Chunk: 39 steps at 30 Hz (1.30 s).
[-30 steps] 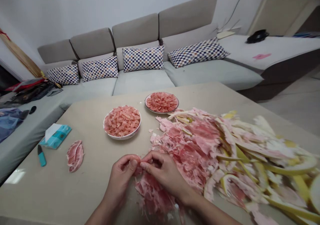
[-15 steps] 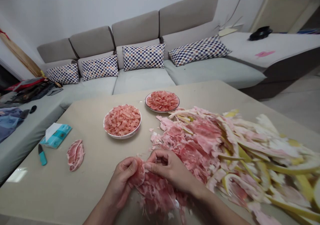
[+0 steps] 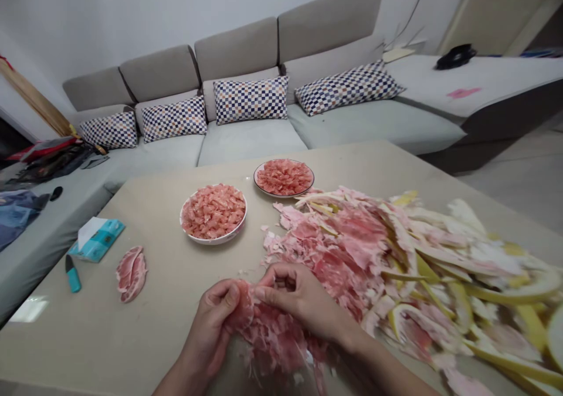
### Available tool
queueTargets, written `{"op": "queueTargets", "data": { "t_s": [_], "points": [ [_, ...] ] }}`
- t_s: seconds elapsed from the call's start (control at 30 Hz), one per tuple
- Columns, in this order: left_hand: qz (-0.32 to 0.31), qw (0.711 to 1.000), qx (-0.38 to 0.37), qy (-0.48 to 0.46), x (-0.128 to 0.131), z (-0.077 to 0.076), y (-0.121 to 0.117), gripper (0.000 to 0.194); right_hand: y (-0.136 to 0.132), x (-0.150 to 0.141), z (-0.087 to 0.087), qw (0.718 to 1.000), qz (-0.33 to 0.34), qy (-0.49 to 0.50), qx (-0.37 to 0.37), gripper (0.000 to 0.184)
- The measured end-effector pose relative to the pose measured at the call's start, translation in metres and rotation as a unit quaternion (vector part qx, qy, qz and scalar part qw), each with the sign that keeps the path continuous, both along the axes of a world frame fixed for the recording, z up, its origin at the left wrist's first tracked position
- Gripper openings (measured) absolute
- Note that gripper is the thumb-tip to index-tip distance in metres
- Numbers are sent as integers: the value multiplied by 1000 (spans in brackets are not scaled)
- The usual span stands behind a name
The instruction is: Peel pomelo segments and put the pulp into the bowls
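My left hand is closed around a pink pomelo segment, thumb pressed on its face. Beside it, my right hand pinches at the segment's right edge, where pale membrane shows between thumb and fingers. Below both hands lies a heap of torn pink membrane. Ahead stands a white bowl heaped with peeled pomelo flesh. Farther back, a dark-rimmed plate carries more peeled flesh. Another pomelo piece, still in its membrane, rests on the table to the left.
A large pile of yellow-green pomelo rind and pith covers the table's right side. On the left are a teal-handled knife and a blue tissue pack. A grey sofa with checked cushions stands behind the table.
The view has shifted very slightly. Both hands stay at the segment, and my left hand has tilted it a little; nothing has been let go.
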State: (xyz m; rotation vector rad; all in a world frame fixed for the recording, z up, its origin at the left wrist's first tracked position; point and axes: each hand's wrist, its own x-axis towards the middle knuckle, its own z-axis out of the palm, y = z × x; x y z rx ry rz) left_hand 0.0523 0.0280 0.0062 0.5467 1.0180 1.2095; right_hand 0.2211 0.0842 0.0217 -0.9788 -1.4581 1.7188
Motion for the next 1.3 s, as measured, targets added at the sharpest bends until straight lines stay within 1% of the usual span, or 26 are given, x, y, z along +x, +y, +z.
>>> {"op": "queueTargets", "data": {
  "t_s": [0.33,0.5,0.6,0.63,0.67,0.7,0.73,0.77,0.8,0.83,0.9,0.97,1.0,1.07,1.13,1.2,1.3],
  "points": [
    [8,1000,2,4,4,8,-3,28,-1,6,3,1000,10,1,-3,29],
    [19,1000,2,4,9,8,-8,28,-2,4,3,1000,12,-6,-5,29],
    [30,1000,6,6,6,8,-9,27,2,11,5,1000,13,-7,-5,31],
    [44,999,8,6,3,8,-8,27,6,16,6,1000,-4,-11,7,31],
    [73,997,13,5,-1,9,-6,27,9,23,7,999,-31,-18,27,32],
    [115,993,12,4,-6,11,-4,27,13,31,9,995,-74,-31,52,31],
    [149,989,21,6,-9,12,-3,28,17,38,11,985,-142,-42,86,30],
    [154,988,23,12,-12,14,-1,29,21,43,12,974,-183,-64,120,29],
    [136,990,17,24,-13,15,0,29,23,46,12,966,-190,-89,150,27],
    [100,994,11,34,-13,16,0,28,24,47,12,967,-153,-114,171,25],
    [37,998,5,41,-9,17,-1,28,23,41,10,968,-42,-143,201,22],
    [14,999,1,52,-6,16,-2,30,20,33,6,959,36,-146,238,22],
    [10,998,2,60,-5,16,-3,31,18,29,3,953,58,-150,256,24],
    [1,996,10,86,-6,14,-4,35,15,25,-1,940,88,-168,283,29],
    [-13,992,26,125,-8,12,-3,37,12,24,-3,932,105,-188,292,28],
    [-23,983,44,176,-11,10,-1,37,11,24,-4,932,101,-196,289,21],
    [4,967,63,245,-13,8,1,34,10,24,-1,935,87,-193,285,22]
  ]
}}
